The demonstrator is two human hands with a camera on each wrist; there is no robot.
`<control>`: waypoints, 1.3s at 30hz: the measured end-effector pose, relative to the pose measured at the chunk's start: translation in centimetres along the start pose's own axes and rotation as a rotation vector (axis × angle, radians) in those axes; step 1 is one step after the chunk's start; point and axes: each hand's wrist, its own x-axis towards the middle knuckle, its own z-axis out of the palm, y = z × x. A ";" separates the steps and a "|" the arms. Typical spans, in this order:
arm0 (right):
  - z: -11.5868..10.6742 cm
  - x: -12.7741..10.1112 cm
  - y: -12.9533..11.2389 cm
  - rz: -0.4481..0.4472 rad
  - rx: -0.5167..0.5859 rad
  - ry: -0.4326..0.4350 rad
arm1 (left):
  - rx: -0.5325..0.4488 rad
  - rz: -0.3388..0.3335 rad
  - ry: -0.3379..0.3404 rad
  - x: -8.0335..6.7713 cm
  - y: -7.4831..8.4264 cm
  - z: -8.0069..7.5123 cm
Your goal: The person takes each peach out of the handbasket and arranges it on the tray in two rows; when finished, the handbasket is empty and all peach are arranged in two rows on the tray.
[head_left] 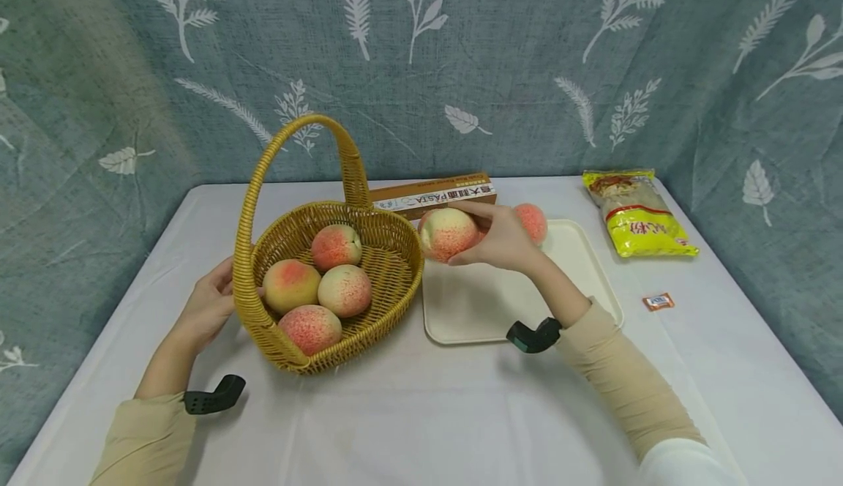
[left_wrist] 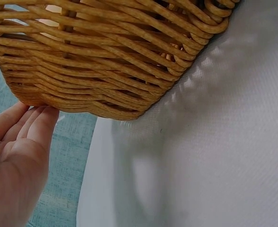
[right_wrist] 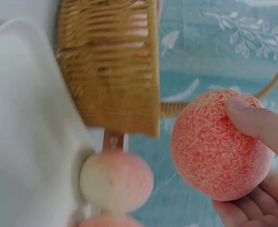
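Note:
A woven wicker basket (head_left: 395, 310) with a tall arched handle stands left of centre, holding several peaches (head_left: 345, 290). My left hand (head_left: 205, 307) grips the basket's left side; in the left wrist view its fingertips touch the weave from below. Over the tray's far left corner, close to the basket's right rim, my right hand (head_left: 497, 241) holds a red-speckled peach (right_wrist: 219, 146) between thumb and fingers. A white tray (head_left: 514, 318) lies under that hand. Another peach (head_left: 530, 222) sits at the tray's far edge, and the right wrist view shows a pale pink peach (right_wrist: 117, 182) beside it.
Behind the basket and tray lies a brown pasta box (head_left: 435, 193). A yellow food packet (head_left: 639, 215) rests at the far right, with a small orange wrapped sweet (head_left: 658, 301) nearer. A patterned curtain (head_left: 421, 91) hangs behind the white-covered table (head_left: 395, 427).

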 end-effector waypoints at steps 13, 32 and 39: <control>-3.4 -3.0 3.2 0.073 -0.018 0.099 | 0.022 -0.019 -0.010 0.1 0.0 -0.1; -6.6 -6.0 5.7 0.260 -0.026 0.183 | -0.035 0.027 0.004 0.0 -0.2 0.2; -9.3 -7.0 6.5 0.337 0.006 0.281 | -0.076 0.031 -0.007 -0.1 -0.2 0.1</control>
